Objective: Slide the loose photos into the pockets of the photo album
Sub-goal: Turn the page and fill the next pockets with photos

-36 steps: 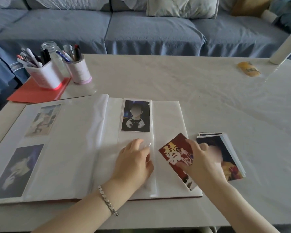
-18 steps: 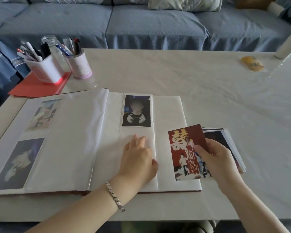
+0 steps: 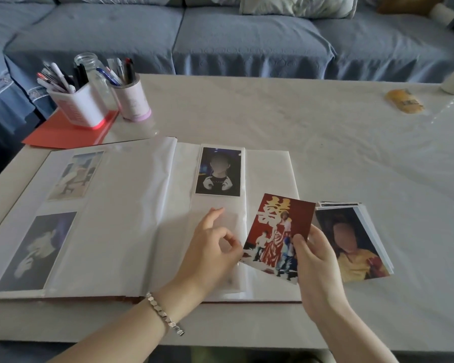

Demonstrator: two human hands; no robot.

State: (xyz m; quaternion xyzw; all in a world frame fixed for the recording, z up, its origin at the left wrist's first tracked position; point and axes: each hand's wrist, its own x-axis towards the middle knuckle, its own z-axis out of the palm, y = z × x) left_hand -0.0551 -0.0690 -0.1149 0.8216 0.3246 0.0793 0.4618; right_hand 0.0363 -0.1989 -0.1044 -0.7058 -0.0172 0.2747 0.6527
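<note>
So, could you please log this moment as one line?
right hand: holds red photo | left hand: pinches pocket edge | album: open | photo stack: right of album

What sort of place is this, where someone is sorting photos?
Most likely a living room at home: a blue-covered sofa with cushions stands right behind a pale table, which holds an open photo album, cups of pens and a stack of loose photos.

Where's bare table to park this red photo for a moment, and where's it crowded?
Free for the red photo: the wide table stretch beyond album and photo stack, between pen cups and yellow packet; also right of the stack. Crowded: far-left corner with cups, jar, red folder.
</note>
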